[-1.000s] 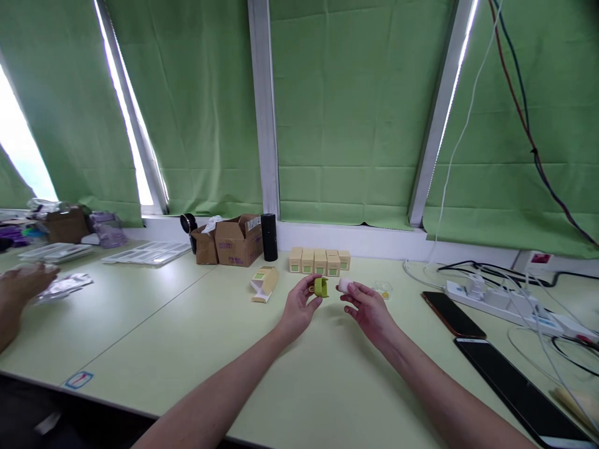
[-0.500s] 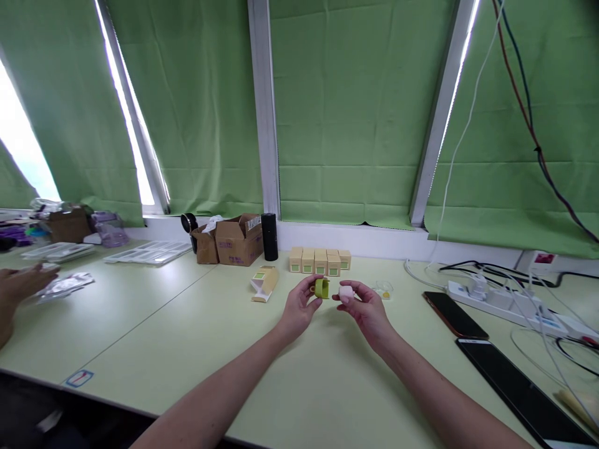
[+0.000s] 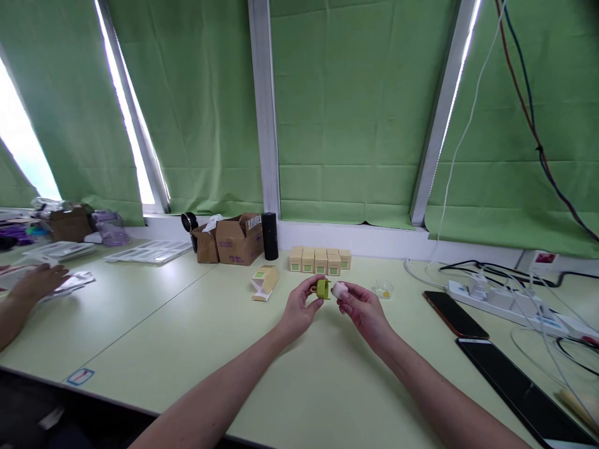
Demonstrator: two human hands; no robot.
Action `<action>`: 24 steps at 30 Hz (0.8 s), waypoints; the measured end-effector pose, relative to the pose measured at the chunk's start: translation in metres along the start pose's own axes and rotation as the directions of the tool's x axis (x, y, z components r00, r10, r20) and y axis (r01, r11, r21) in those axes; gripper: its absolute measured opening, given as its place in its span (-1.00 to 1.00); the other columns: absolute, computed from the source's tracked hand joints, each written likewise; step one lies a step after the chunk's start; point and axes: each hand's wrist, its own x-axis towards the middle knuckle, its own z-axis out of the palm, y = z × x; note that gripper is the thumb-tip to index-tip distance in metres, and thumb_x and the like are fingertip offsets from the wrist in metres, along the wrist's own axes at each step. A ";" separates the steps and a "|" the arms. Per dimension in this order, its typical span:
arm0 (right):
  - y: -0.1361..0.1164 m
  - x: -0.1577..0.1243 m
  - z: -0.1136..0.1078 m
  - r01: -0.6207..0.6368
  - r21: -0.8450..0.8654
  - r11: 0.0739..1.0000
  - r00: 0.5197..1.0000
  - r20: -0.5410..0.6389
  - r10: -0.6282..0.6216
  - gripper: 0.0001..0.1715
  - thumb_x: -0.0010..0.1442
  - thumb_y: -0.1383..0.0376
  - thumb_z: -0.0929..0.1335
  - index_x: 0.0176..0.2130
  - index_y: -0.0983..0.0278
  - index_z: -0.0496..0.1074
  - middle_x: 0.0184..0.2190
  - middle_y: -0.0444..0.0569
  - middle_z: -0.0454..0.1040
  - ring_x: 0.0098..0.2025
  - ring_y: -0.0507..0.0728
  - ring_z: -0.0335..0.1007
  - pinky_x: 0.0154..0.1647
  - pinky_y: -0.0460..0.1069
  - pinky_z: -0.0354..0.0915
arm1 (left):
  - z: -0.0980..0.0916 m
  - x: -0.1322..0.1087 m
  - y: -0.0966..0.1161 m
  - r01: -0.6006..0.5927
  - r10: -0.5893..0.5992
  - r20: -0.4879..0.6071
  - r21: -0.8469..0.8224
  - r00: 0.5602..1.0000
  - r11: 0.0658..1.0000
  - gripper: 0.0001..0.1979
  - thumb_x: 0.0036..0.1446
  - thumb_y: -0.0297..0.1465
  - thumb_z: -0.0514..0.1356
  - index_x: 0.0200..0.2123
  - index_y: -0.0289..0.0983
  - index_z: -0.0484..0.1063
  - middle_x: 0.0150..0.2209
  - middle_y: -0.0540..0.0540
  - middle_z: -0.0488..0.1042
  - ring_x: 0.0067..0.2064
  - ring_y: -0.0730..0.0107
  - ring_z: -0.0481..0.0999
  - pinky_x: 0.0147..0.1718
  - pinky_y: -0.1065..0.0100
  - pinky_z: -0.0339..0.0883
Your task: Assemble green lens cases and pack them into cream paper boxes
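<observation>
Between its thumb and fingers, my left hand (image 3: 299,307) grips a small green cup-shaped case (image 3: 322,289), its open side turned right. My right hand (image 3: 364,307) pinches a small white piece (image 3: 339,290) just right of the case's opening, with a narrow gap between them. Left of my hands lies an opened small carton (image 3: 264,282). Several small tan boxes (image 3: 320,260) with green labels stand together behind my hands. A clear plastic piece with a yellow spot (image 3: 384,289) lies to the right of my right hand.
Two dark-screened devices (image 3: 456,313) (image 3: 524,390) and a power strip (image 3: 505,302) with cables are at the right. Cardboard boxes (image 3: 239,240) and a black cylinder (image 3: 269,236) stand at the back. Another person's hand (image 3: 40,284) is at the far left, by white trays (image 3: 150,252).
My right hand has moved slightly left, bringing the white piece closer to the green case and turning it. The other person's hand at the far left has shifted right.
</observation>
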 end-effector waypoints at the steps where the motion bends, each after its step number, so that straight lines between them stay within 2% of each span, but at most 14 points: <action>1: 0.000 0.000 0.000 -0.003 0.001 1.000 1.000 0.008 0.003 -0.37 -0.23 0.06 0.66 -0.18 0.29 0.64 -0.29 0.03 0.59 -0.39 0.08 0.37 -0.38 0.02 0.27 | 0.000 0.000 0.000 -0.003 0.003 0.000 0.013 1.000 1.000 -0.50 0.11 -0.52 0.29 0.15 -0.23 0.43 0.13 -0.23 0.50 0.14 0.12 0.48 0.20 0.06 0.34; 9: 0.002 0.000 -0.003 0.038 -0.159 0.986 0.999 0.027 -0.034 -0.46 -0.14 0.02 0.63 -0.24 0.31 0.64 -0.49 -0.05 0.52 -0.49 0.05 0.28 -0.42 0.00 0.21 | 0.001 -0.002 0.005 -0.042 0.040 0.023 0.107 0.999 0.993 -0.50 0.09 -0.59 0.25 0.12 -0.22 0.46 0.10 -0.21 0.51 0.13 0.12 0.50 0.16 0.06 0.39; 24: 0.001 0.000 -0.005 0.001 -0.196 0.981 0.997 0.080 0.015 -0.47 -0.16 -0.01 0.62 -0.30 0.32 0.67 -0.48 0.02 0.57 -0.46 0.10 0.37 -0.40 0.03 0.32 | 0.001 -0.003 0.006 -0.072 0.067 0.030 0.192 0.997 0.979 -0.47 0.02 -0.62 0.29 0.09 -0.17 0.54 0.12 -0.18 0.53 0.18 0.07 0.48 0.22 0.01 0.34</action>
